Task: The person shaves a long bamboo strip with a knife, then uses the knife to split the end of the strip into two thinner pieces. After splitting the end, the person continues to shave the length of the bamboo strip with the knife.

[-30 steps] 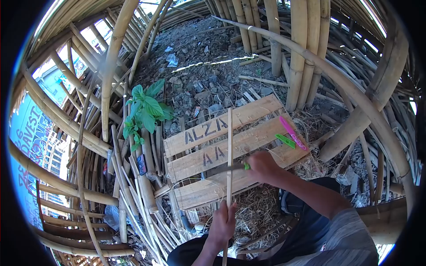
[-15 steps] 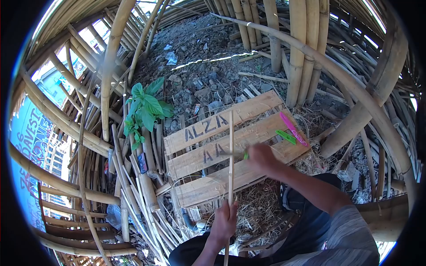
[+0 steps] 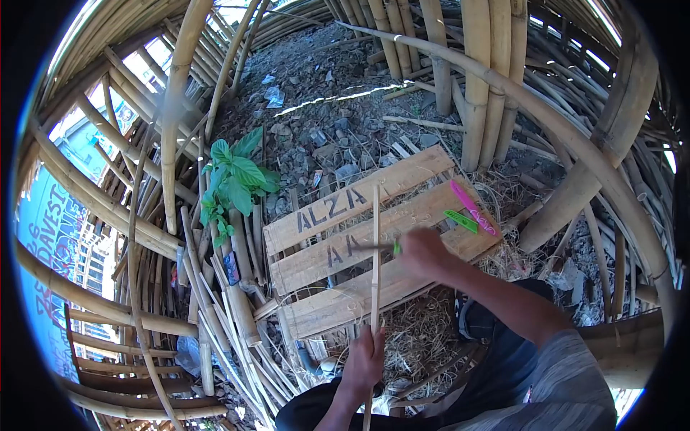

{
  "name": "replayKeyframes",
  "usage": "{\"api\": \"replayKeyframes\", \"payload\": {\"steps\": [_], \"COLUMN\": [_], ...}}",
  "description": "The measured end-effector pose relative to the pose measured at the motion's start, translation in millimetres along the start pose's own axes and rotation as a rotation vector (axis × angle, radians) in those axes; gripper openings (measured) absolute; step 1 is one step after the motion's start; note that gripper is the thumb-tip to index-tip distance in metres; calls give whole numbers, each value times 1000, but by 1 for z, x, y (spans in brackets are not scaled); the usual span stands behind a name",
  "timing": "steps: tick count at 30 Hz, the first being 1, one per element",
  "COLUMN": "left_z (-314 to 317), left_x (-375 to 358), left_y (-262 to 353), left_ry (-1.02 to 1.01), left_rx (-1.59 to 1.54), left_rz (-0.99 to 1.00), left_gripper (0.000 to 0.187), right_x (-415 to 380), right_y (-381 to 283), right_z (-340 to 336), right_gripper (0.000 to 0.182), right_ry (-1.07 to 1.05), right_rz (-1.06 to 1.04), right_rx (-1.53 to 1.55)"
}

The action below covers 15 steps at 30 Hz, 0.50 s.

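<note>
The right hand (image 3: pixel 422 253) and the knife (image 3: pixel 370 247) it grips have moved up along the bamboo strip (image 3: pixel 375 287), farther from the left hand (image 3: pixel 363 363) than in the first frame. The left hand has kept its hold near the crate's near edge.

At the left, a leafy green plant (image 3: pixel 236 174) grows just beside the left corner of the slatted crate (image 3: pixel 302 271), and loose bamboo lengths (image 3: pixel 223 302) lie along the crate's left side. The left hand's fingers are clamped around the bamboo strip below the crate's near edge. The strip's long axis runs away from the person, nearly straight up the view, across the slats; its far end lies over the far slat, right of the painted letters. Whether it touches the wood cannot be told.

The knife crosses the strip over the middle slat, its blurred blade pointing left. The right hand's fingers are closed around its green handle, though motion blur hides their detail. Farther right, a green object (image 3: pixel 461 220) and a pink object (image 3: pixel 471 207) lie close together near the crate's right edge. Bare slat shows between them and the strip, and left of the letters. Upright bamboo posts (image 3: pixel 492 93) stand beyond the far right corner.
</note>
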State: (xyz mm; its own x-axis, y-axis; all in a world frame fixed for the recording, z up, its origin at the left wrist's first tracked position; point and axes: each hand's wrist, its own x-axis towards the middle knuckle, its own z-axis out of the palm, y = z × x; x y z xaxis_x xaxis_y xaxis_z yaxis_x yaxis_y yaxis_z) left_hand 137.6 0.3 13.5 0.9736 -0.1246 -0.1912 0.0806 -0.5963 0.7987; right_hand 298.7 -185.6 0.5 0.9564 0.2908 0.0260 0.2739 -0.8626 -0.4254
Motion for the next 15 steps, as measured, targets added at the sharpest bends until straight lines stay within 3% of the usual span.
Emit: {"api": "replayKeyframes", "payload": {"steps": [1,4,5,6,8,10,12,13,15], "left_z": [5,11,9,8,4,3,4,5,3], "left_x": [-1,1,1,1,2,-3,-10,-9,-5], "left_y": [-4,-14,-16,-17,-16,-16,-13,-10,-7], "left_ry": [-8,13,38,67,81,86,93,99,46], "left_rx": [1,50,84,118,130,136,132,131,91], "left_rz": [6,95,167,238,208,165,211,245,164], "left_gripper": [26,26,26,26,26,27,28,28,28], "right_x": [14,19,13,2,-16,-7,18,21,28], "right_y": [10,30,29,20,4,3,17,28,46], "right_z": [-15,-7,2,8,18,7,-18,-19,-19], "right_gripper": [26,27,27,27,27,25,24,24,24], "right_ry": [-45,124,-38,-36,3,-24,-27,-22,318], "right_rz": [182,58,101,97,-325,-289,218,223,74], "right_rx": [146,-40,107,110,-17,16,182,175,-51]}}
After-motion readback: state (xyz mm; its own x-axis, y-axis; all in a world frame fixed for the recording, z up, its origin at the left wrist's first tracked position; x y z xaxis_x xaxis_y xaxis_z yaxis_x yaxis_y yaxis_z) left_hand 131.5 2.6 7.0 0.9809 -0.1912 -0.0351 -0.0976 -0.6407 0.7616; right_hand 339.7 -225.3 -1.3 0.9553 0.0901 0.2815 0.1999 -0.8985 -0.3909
